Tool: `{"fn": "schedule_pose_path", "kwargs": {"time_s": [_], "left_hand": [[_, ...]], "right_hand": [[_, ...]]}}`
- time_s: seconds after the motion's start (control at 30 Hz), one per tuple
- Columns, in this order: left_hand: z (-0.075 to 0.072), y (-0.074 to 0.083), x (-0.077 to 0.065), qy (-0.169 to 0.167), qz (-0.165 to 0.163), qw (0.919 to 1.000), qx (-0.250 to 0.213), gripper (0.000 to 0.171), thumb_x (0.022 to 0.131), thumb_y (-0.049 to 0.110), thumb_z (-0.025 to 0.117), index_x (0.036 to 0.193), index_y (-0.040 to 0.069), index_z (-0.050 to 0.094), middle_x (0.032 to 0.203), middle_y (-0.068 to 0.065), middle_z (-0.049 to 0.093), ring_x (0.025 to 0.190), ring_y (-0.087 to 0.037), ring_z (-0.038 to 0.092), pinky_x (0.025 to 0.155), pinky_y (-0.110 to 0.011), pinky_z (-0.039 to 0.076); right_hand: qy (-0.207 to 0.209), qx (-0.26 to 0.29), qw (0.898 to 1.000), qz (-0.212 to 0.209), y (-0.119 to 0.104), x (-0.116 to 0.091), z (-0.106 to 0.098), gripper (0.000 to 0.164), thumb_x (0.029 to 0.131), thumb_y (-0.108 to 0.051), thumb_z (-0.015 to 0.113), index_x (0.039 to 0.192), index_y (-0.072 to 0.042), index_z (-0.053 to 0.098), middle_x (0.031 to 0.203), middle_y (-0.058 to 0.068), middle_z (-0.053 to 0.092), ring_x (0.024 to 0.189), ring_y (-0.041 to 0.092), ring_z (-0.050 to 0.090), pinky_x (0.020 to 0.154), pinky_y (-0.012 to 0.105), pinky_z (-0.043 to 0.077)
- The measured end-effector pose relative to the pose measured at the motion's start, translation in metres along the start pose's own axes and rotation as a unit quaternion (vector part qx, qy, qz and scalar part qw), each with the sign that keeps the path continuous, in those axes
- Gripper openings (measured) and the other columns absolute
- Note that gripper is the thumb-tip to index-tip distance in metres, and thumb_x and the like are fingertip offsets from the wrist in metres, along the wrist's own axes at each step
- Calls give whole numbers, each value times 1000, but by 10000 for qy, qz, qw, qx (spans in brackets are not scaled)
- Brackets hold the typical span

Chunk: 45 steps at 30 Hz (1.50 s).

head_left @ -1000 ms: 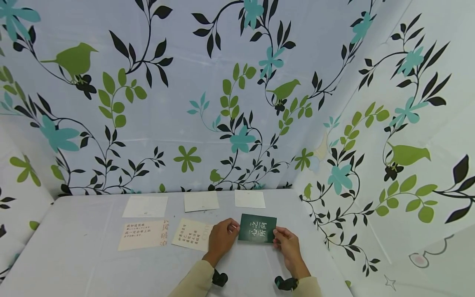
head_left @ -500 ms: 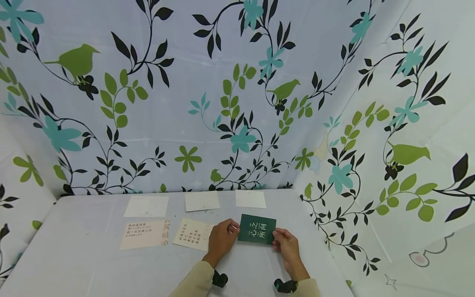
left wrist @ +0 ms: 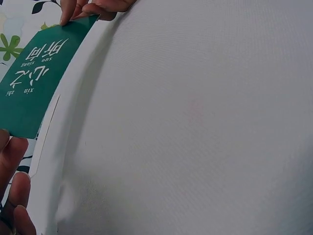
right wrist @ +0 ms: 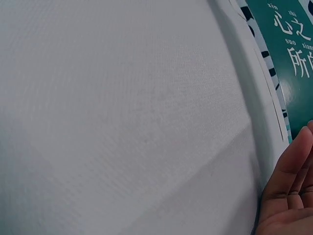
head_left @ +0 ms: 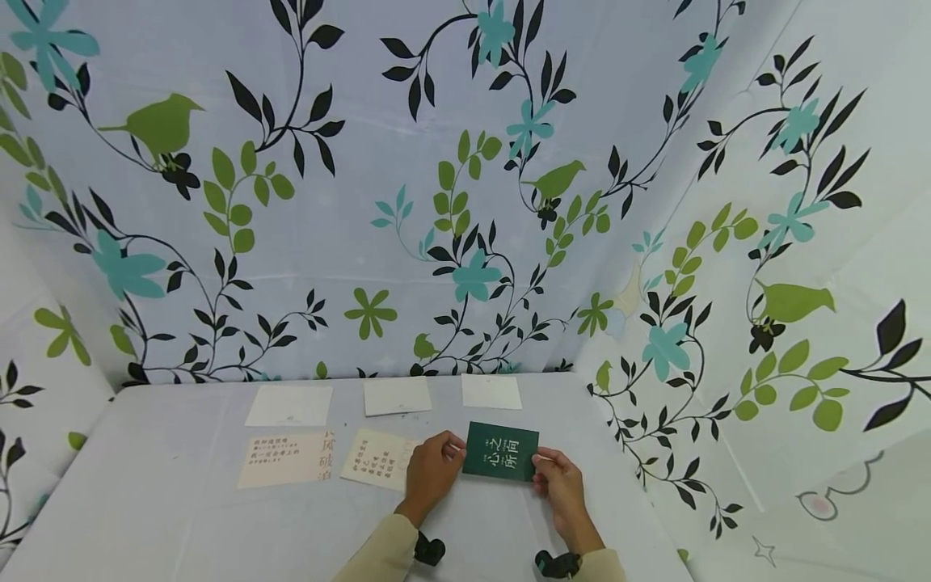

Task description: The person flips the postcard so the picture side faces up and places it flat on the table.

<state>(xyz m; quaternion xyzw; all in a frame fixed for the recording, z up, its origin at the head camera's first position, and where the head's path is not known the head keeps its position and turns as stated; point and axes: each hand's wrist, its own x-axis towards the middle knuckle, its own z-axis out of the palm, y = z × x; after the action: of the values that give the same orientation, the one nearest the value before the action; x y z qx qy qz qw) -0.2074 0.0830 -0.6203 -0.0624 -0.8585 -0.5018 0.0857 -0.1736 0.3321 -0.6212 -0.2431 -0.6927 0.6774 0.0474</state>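
Note:
A dark green postcard (head_left: 500, 451) with white Chinese characters is held up between both hands in the head view. My left hand (head_left: 434, 471) pinches its left edge, and my right hand (head_left: 562, 490) grips the lower right corner between thumb and fingers. From the left wrist, the card (left wrist: 41, 78) shows upside down and slanted, with left fingertips (left wrist: 14, 152) at its near end and the right hand (left wrist: 93, 9) at its far end. Seen from the right wrist, the card (right wrist: 288, 54) is cut off by the frame, with the right hand (right wrist: 291, 191) below it.
Left of the hands lie a pinkish card (head_left: 285, 461) and a cream card (head_left: 378, 459), both printed with characters. Along the table's back edge are three pale cards: left (head_left: 288, 404), middle (head_left: 397, 396) and right (head_left: 491, 391). Patterned cloth (head_left: 407, 162) rises behind the white table (head_left: 182, 517).
The shine on the green postcard has faded as its tilt changed slightly. Both hands keep their hold, and they and the card sit a touch further left in the head view.

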Motion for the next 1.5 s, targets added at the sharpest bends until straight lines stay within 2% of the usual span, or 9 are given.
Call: {"fn": "schedule_pose_path", "kwargs": {"time_s": [0.3, 0.47, 0.57, 0.73, 1.07, 1.3, 1.5], "left_hand": [[2, -2, -2, 93, -111, 9998, -108, 10, 94, 19, 79, 102, 22, 75, 77, 11, 70, 69, -6, 56, 65, -25, 43], [2, -4, -1, 162, -60, 9998, -92, 14, 92, 18, 81, 104, 22, 75, 73, 11, 69, 64, -4, 54, 60, -24, 42], [3, -6, 0, 148, -49, 9998, -86, 14, 93, 18, 80, 105, 22, 75, 73, 11, 69, 62, -4, 54, 58, -24, 42], [3, -8, 2, 130, -31, 9999, -79, 19, 94, 19, 79, 112, 19, 75, 75, 10, 70, 64, -4, 53, 59, -24, 42], [1, -8, 1, 16, 99, 10000, -4, 36, 90, 18, 83, 126, 16, 76, 76, 9, 71, 61, -4, 51, 56, -24, 39], [1, -8, 1, -216, 3, 9997, -75, 43, 90, 20, 83, 132, 16, 74, 78, 10, 71, 61, -4, 52, 56, -23, 41], [1, -9, 2, -297, 76, 9995, -94, 50, 86, 20, 85, 135, 15, 72, 76, 12, 69, 59, -4, 51, 55, -23, 40]], "right_hand": [[205, -204, 9996, 17, 2, -3, 3, 23, 99, -17, 74, 120, -8, 73, 94, 0, 74, 77, 15, 64, 65, 27, 56], [301, -524, 9980, -166, 0, -5, 4, 23, 98, -13, 73, 120, -7, 75, 92, 1, 76, 76, 15, 65, 64, 27, 56], [257, -700, 9966, -350, -2, -6, 5, 25, 99, -11, 72, 124, -6, 75, 94, 2, 78, 75, 16, 65, 63, 27, 55], [124, -1014, 9939, -407, -2, -4, 7, 33, 98, -8, 72, 131, -9, 73, 100, 4, 78, 76, 16, 65, 65, 27, 55], [-307, -1493, 9873, -447, -4, -5, 9, 60, 88, 0, 72, 146, -13, 64, 119, 13, 69, 85, 19, 67, 68, 30, 58], [-479, -1459, 9868, -509, -4, -7, 6, 63, 89, -2, 78, 149, -13, 62, 121, 15, 66, 84, 18, 68, 69, 30, 58], [-390, -1479, 9865, -587, -5, -7, 7, 62, 89, -2, 79, 148, -11, 62, 118, 15, 67, 82, 16, 68, 68, 30, 57]]}}
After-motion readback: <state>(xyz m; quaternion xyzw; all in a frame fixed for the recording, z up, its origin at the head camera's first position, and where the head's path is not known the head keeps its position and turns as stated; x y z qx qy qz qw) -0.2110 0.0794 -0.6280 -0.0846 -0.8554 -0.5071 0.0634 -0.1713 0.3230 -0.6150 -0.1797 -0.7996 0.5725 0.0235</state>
